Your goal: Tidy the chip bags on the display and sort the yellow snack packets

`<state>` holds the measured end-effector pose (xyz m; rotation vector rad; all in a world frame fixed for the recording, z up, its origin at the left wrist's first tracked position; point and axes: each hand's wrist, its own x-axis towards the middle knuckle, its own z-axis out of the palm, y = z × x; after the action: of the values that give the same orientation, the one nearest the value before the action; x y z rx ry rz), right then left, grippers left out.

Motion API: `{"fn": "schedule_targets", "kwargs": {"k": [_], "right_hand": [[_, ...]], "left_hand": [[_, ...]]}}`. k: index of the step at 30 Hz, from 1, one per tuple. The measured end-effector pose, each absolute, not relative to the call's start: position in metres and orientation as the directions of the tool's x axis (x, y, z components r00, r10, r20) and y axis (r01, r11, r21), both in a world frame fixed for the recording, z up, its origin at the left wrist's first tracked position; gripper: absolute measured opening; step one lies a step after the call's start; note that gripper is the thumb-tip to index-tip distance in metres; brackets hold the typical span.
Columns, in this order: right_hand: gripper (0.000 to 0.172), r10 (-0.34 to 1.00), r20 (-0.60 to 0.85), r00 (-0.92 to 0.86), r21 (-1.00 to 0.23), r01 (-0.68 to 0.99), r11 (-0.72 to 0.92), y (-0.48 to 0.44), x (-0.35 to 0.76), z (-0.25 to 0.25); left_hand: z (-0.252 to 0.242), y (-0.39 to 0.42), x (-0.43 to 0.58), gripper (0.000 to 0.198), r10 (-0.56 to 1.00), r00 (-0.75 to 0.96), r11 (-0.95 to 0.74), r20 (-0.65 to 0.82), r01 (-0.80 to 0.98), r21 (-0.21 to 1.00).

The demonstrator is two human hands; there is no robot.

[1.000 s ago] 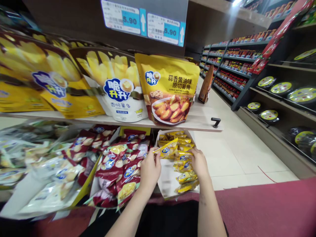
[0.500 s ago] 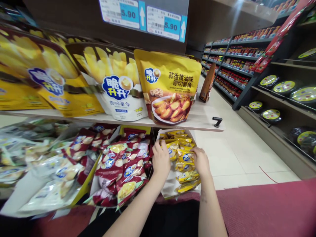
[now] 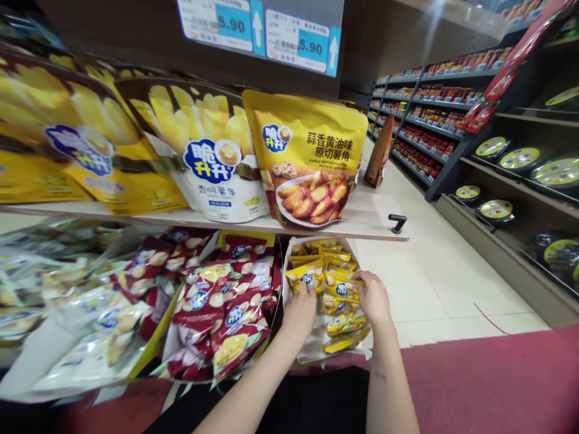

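A white box [image 3: 312, 352] holds several small yellow snack packets [image 3: 341, 306] stacked in overlapping rows. My left hand [image 3: 299, 312] reaches in from the near left, its fingers closed at the lower edge of a yellow snack packet [image 3: 304, 274] in the left row. On the box's right side, my right hand [image 3: 374, 296] has its fingers curled over the right end of another yellow snack packet [image 3: 342, 287]; its thumb is mostly hidden. White lining shows in the near left part of the box, below the left hand.
Left of this box stands a box of dark red snack bags [image 3: 239, 313], then white snack bags [image 3: 97, 337]. Above is a shelf [image 3: 375, 220] with large stand-up pouches [image 3: 312, 157] and a black hook [image 3: 398, 223] at its edge. A red mat [image 3: 479, 380] lies at right.
My left hand has moved down and toward me from the box's left rim to the lower edge of a yellow packet, which now lies more in view. My right hand has barely shifted.
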<state>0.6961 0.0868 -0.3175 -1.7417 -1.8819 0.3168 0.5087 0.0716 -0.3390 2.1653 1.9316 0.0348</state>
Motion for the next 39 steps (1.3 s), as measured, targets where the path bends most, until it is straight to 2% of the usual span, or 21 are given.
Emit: {"fn": "schedule_targets", "kwargs": {"k": [3, 6, 8, 10, 13, 16, 20, 23, 24, 27, 31, 34, 37, 39], "right_hand": [[0.032, 0.962, 0.266, -0.061, -0.493, 0.849, 0.19, 0.083, 0.693, -0.309], [0.019, 0.94, 0.316, -0.132, -0.508, 0.813, 0.285, 0.077, 0.691, -0.299], [0.02, 0.949, 0.247, -0.193, -0.546, 0.782, 0.301, 0.073, 0.689, -0.298], [0.032, 0.967, 0.113, -0.229, -0.559, 0.79, 0.253, 0.071, 0.686, -0.303], [0.042, 0.981, -0.035, -0.19, -0.498, 0.855, 0.148, 0.073, 0.682, -0.315], [0.044, 0.994, -0.005, -0.112, -0.412, 0.906, 0.1, 0.08, 0.683, -0.32], [0.042, 0.998, 0.048, -0.04, -0.367, 0.929, 0.055, 0.085, 0.689, -0.317], [0.043, 1.0, -0.014, -0.009, -0.352, 0.936, 0.003, 0.087, 0.69, -0.32], [0.044, 1.0, -0.028, -0.009, -0.349, 0.937, -0.001, 0.087, 0.69, -0.322], [0.045, 0.999, -0.025, -0.028, -0.364, 0.931, 0.017, 0.088, 0.691, -0.327], [0.05, 0.997, 0.043, -0.068, -0.45, 0.889, 0.08, 0.087, 0.696, -0.326], [0.057, 0.977, 0.173, -0.126, -0.569, 0.797, 0.203, 0.086, 0.7, -0.325], [0.045, 0.947, 0.301, -0.113, -0.667, 0.685, 0.294, 0.09, 0.699, -0.327], [0.034, 0.948, 0.312, -0.068, -0.682, 0.678, 0.273, 0.094, 0.697, -0.332]], "left_hand": [[-0.341, 0.066, 0.509, 0.053, 0.981, 0.166, -0.141, -0.097, 0.965, 0.222], [-0.349, 0.065, 0.506, 0.043, 0.968, 0.229, -0.198, -0.099, 0.947, 0.252], [-0.354, 0.067, 0.502, 0.04, 0.965, 0.247, -0.22, -0.093, 0.947, 0.232], [-0.355, 0.069, 0.499, 0.039, 0.964, 0.25, -0.228, -0.086, 0.951, 0.209], [-0.35, 0.067, 0.496, 0.04, 0.963, 0.252, -0.224, -0.099, 0.948, 0.226], [-0.338, 0.058, 0.494, 0.039, 0.969, 0.241, -0.206, -0.058, 0.912, 0.354], [-0.323, 0.038, 0.496, 0.028, 0.942, 0.33, -0.281, 0.062, 0.674, 0.683], [-0.321, 0.027, 0.505, 0.024, 0.883, 0.467, -0.331, 0.052, 0.539, 0.774], [-0.323, 0.026, 0.508, 0.022, 0.874, 0.486, -0.336, 0.033, 0.553, 0.763], [-0.326, 0.028, 0.508, 0.032, 0.898, 0.44, -0.331, 0.013, 0.656, 0.679], [-0.323, 0.042, 0.486, 0.03, 0.966, 0.251, -0.234, 0.053, 0.774, 0.589], [-0.319, 0.055, 0.466, 0.029, 0.992, 0.078, -0.116, 0.096, 0.845, 0.523], [-0.317, 0.063, 0.457, 0.03, 0.991, -0.048, -0.016, 0.125, 0.885, 0.465], [-0.319, 0.064, 0.459, 0.031, 0.986, -0.104, 0.038, 0.13, 0.9, 0.435]]}}
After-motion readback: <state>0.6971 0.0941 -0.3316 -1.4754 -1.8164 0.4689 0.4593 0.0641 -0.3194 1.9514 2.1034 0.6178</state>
